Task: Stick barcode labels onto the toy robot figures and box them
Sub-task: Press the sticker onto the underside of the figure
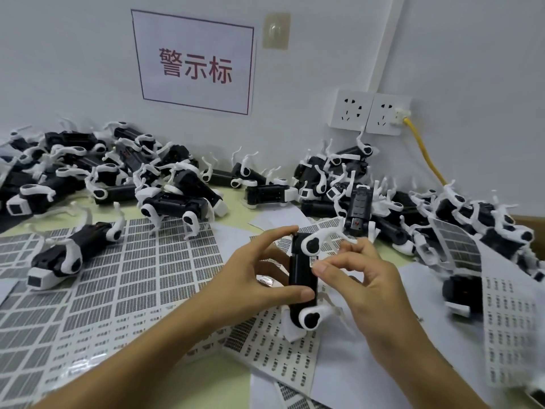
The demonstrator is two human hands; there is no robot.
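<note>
Head view looks down on a toy robot figure point(302, 278) held above the middle of the tabletop point(236, 379), near its front edge. The figure is a four-legged dog shape with a long glossy black body, white hip joints with black round centres, and thin white bent legs; it stands on end, one white leg reaching up to the right. The left hand point(259, 278) grips the body between thumb at the lower end and forefinger at the top. The right hand point(362, 276) has its thumb and forefinger curled in against the body's right side, where a small white barcode label point(313, 261) sits; whether the fingertips pinch it or only press on it is hard to tell.

Sheets of barcode labels point(132, 284) cover the tabletop beneath and to the left, more lying at the right edge. One loose figure point(65, 255) lies on the sheets at the left. Piles of like figures point(103, 172) fill the back edge against the wall, with another heap point(368, 184) toward the back right corner.
</note>
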